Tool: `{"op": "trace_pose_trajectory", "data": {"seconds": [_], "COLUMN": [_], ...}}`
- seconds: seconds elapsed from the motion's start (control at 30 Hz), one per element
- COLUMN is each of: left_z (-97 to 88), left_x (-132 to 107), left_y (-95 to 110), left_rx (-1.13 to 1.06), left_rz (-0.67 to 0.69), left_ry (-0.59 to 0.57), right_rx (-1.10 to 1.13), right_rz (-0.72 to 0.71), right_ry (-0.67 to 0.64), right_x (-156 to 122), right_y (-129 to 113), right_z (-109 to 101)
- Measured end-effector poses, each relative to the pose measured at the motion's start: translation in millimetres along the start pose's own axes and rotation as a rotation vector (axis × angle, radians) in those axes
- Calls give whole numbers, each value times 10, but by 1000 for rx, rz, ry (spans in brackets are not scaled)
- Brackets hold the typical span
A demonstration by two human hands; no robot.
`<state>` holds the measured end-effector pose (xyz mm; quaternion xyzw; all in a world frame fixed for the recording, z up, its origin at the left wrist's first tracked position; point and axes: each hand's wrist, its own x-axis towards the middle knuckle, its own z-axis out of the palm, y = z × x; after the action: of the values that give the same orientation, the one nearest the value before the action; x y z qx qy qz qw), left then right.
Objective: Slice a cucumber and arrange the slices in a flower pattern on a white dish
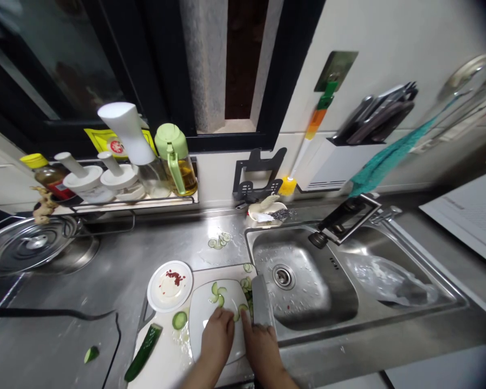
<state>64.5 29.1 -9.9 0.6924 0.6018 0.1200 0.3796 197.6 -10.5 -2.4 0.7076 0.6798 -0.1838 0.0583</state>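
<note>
A square white plate (199, 325) rests on a cutting board (162, 361), with cucumber slices (217, 293) fanned on it. Over the plate, the fingers of my left hand (218, 330) are closed together; anything between them is hidden. My right hand (262, 344) stretches its index finger to touch a curved cucumber slice (242, 310), its other fingers bent. Partly beneath that hand lies a broad-bladed knife (262, 302). More cucumber pieces (247, 286) sit between plate and blade. A cucumber length (143, 352) and a thick cucumber round (180, 320) lie left of the plate.
A small plate with red bits (157, 285) overlaps the board's far left corner. The double sink (308, 297) is to the right. Cucumber slices (219, 241) lie on the wet counter. A seasoning rack (157, 203), pot lid (28, 243) and cucumber end (91, 354) are left.
</note>
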Motion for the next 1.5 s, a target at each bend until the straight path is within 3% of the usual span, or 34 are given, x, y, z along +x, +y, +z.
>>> {"op": "trace_pose_trajectory", "data": {"seconds": [0.1, 0.27, 0.67, 0.83, 0.93, 1.1, 1.33, 1.5], "left_z": [0, -9, -37, -294, -498, -682, -643, -666], "left_x": [-1, 3, -27, -163, -256, -311, -288, -289], "left_y": [-2, 13, -20, -301, -592, -931, -965, -921], "left_rx": [8, 26, -25, -68, -52, 45, 136, 170], "left_rz": [-1, -19, 41, 49, -56, -218, -241, -285], "left_ry": [11, 11, 59, 232, 357, 395, 350, 306], "right_rx": [-131, -153, -124, -77, -49, -7, -41, -52], "right_rz": [5, -15, -30, -43, -67, -130, -147, -161], "right_ry": [-75, -95, -52, 9, 8, 15, 75, 56], "right_x": [0, 9, -11, -16, -34, -56, -41, -55], "right_y": [-30, -72, -33, 26, 22, -30, -58, -76], "right_z": [2, -20, 36, 147, 110, 58, 324, 293]}}
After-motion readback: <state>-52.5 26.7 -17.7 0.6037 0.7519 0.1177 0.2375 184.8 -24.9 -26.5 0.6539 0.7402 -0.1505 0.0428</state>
